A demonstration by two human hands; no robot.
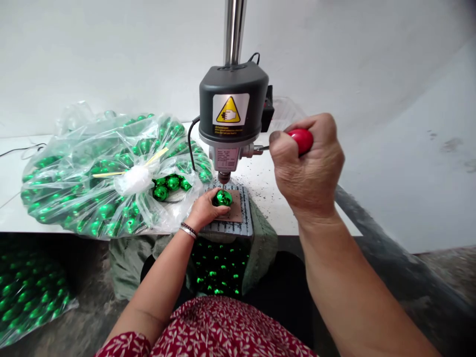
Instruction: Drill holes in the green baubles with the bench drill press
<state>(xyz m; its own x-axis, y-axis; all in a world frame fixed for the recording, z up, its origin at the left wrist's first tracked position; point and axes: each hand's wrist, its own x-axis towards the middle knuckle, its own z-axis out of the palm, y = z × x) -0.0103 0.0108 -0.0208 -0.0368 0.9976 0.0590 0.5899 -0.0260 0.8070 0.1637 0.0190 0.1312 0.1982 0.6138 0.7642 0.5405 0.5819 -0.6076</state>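
My left hand (206, 208) grips a shiny green ball (223, 199) between thumb and fingers on a small brown board (235, 210). The board lies on the grey base plate (247, 225) of a drill press (234, 99). Right above the ball, the drill's chuck (223, 177) points down, its thin bit at or touching the ball's top; contact is hard to tell. My right hand (312, 166) is closed around the red knob (300, 142) of the press's feed lever, to the right of the drill head.
A clear plastic bag (136, 181) full of green balls covers the table's left part. More balls fill an open sack (219, 265) below the table edge, and another bag (29, 287) sits on the floor at left. Dark shavings litter the white table (288, 208).
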